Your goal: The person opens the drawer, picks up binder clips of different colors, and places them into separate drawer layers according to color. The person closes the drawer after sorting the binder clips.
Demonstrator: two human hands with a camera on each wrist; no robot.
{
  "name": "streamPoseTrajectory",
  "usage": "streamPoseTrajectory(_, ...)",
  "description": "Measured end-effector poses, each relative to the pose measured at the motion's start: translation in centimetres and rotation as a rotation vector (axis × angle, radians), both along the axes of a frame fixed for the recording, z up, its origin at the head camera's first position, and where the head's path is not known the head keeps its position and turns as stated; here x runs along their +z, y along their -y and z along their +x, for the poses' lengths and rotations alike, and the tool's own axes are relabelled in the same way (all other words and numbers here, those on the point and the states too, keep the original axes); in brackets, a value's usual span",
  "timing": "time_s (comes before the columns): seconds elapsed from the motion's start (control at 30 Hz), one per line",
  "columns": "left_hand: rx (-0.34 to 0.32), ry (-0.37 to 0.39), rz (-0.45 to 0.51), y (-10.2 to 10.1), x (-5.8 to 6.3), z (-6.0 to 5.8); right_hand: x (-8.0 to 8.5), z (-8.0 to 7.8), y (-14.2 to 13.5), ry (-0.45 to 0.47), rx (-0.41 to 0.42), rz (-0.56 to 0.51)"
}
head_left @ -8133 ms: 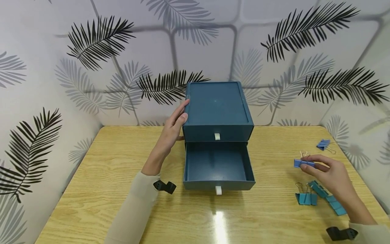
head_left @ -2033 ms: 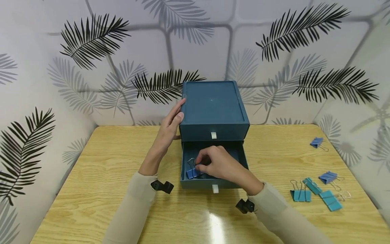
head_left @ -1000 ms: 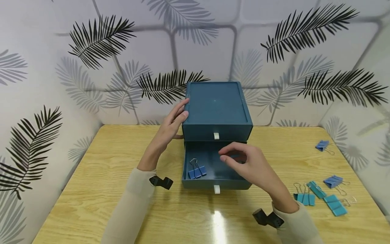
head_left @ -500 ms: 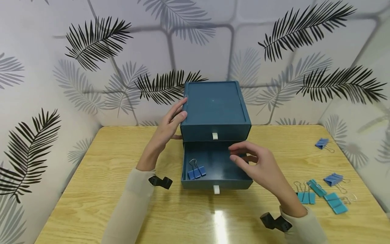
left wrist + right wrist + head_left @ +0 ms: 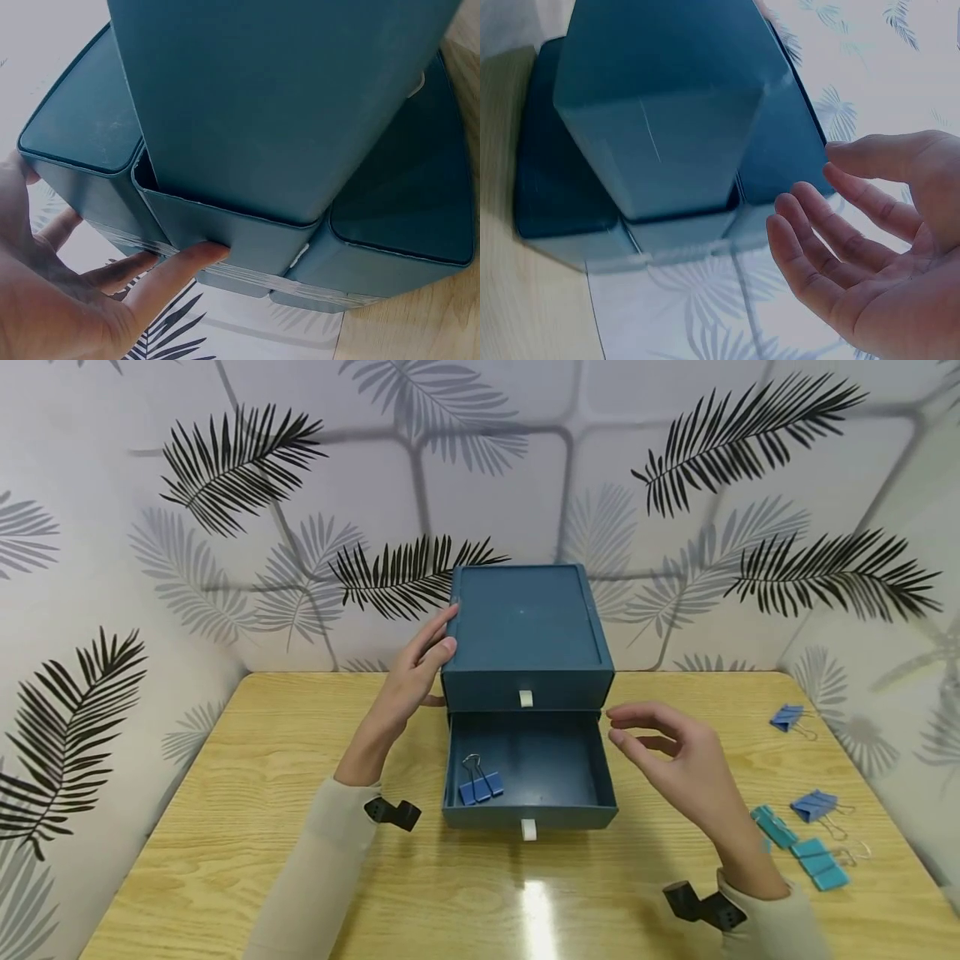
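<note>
A dark blue two-tier drawer unit (image 5: 525,618) stands at the table's back, its lower drawer (image 5: 487,818) pulled out. One blue binder clip (image 5: 480,788) lies in that drawer's front left corner, wire handles up. My left hand (image 5: 405,689) rests against the unit's left side with fingers extended; in the left wrist view the thumb and fingers of the left hand (image 5: 90,292) touch the side wall. Just right of the drawer, my right hand (image 5: 686,764) hovers with loosely bent fingers. In the right wrist view the right hand (image 5: 877,255) shows nothing between thumb and fingers.
On the right of the table (image 5: 300,760) lie two blue binder clips, a far one (image 5: 787,718) and a nearer one (image 5: 815,806). Teal binder clips (image 5: 821,863) lie beside them, one mostly hidden behind my right wrist. A patterned wall (image 5: 495,485) rises behind the unit.
My right hand held a blue binder clip over the table's right side, then was in the drawer, where a clip now lies. It has since moved right, out of the drawer. The left hand stayed put.
</note>
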State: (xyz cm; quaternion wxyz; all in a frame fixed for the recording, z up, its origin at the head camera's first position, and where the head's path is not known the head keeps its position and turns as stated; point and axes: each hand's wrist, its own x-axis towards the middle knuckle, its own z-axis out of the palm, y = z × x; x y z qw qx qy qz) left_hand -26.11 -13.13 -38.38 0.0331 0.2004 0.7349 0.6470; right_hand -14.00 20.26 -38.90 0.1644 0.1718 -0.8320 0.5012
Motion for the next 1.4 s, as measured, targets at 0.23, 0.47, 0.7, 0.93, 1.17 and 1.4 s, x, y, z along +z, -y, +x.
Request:
streamPoseTrajectory(0.23,0.017,-0.007,-0.007,0.3,-0.2,0.0,0.0,-0.1,-1.5,-0.024,-0.074,0.007)
streamPoseTrajectory(0.47,0.022,-0.021,-0.009,0.3,-0.3,0.1,-0.4,-0.5,-3.2,-0.054,-0.151,0.006)
streamPoseTrajectory(0.7,0.027,-0.023,-0.006,0.4,-0.4,0.1,-1.6,-1.5,-5.5,-0.024,-0.184,0.005)
streamPoseTrajectory(0.93,0.023,-0.03,0.005,0.1,-0.5,0.2,-2.4,-2.2,-7.7,0.038,-0.221,-0.043)
streamPoseTrajectory(1.17,0.026,-0.042,0.008,0.0,-0.3,0.1,-3.1,-3.1,-10.2,0.067,-0.253,-0.146)
streamPoseTrajectory(1.4,0.031,-0.04,0.009,-0.3,-0.4,0.0,-2.8,-3.2,-12.8,0.076,-0.322,-0.064)
